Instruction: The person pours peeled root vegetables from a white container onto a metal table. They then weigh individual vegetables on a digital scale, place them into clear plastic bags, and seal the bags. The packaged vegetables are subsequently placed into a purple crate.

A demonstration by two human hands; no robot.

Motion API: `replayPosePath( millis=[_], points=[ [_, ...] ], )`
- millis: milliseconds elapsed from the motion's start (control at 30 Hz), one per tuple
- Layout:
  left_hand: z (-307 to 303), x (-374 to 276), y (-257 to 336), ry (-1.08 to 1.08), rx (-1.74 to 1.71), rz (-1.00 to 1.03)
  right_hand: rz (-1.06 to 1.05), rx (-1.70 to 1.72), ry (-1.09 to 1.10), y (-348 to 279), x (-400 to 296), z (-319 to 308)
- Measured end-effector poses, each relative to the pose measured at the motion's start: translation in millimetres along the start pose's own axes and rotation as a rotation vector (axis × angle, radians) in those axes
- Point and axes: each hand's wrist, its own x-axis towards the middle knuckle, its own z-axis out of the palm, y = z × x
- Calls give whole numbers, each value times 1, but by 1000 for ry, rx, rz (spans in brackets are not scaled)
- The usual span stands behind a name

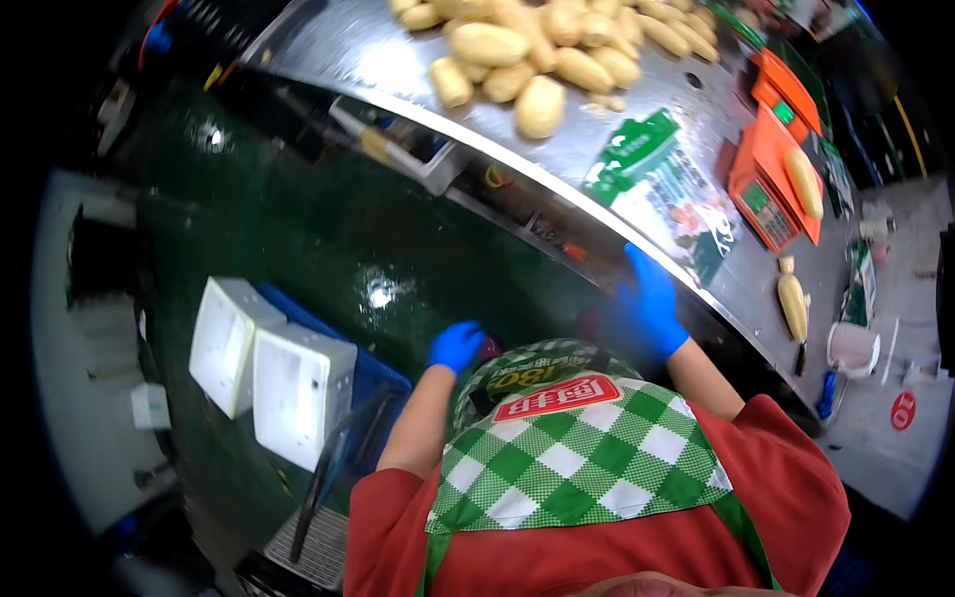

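Both hands wear blue gloves and are empty as far as I can see. My left hand (pixel 455 347) hangs low beside the checked apron (pixel 567 463), over the green floor. My right hand (pixel 653 306), slightly blurred, is raised with its fingers apart near the front edge of the steel table (pixel 395 67). On the table beyond it lies a printed plastic bag (pixel 671 194). Peeled lotus root sections (pixel 541 108) are heaped farther back. An orange digital scale (pixel 776 186) holds one lotus root section (pixel 804 183), and another piece (pixel 792 302) lies near a knife (pixel 801 358).
Two white plastic crates (pixel 302 392) stand tilted at the left on a blue base (pixel 373 380). A second orange scale (pixel 787 97) is at the back right. A shelf with a white bin (pixel 403 149) runs under the table. The green floor (pixel 298 209) looks wet.
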Motion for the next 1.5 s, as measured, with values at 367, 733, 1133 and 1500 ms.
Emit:
replayPosePath(
  millis=[367,733,1133,1500],
  points=[
    [181,-237,-304,-256,49,-687,312,-73,19,29,37,50],
    [243,-153,-225,6,-739,-671,434,-287,1,45,60,46],
    [289,-122,-283,410,-969,-773,413,-119,25,64,49,52],
    [365,-117,-261,87,-1075,-924,321,-303,52,51,57,60]
  ],
)
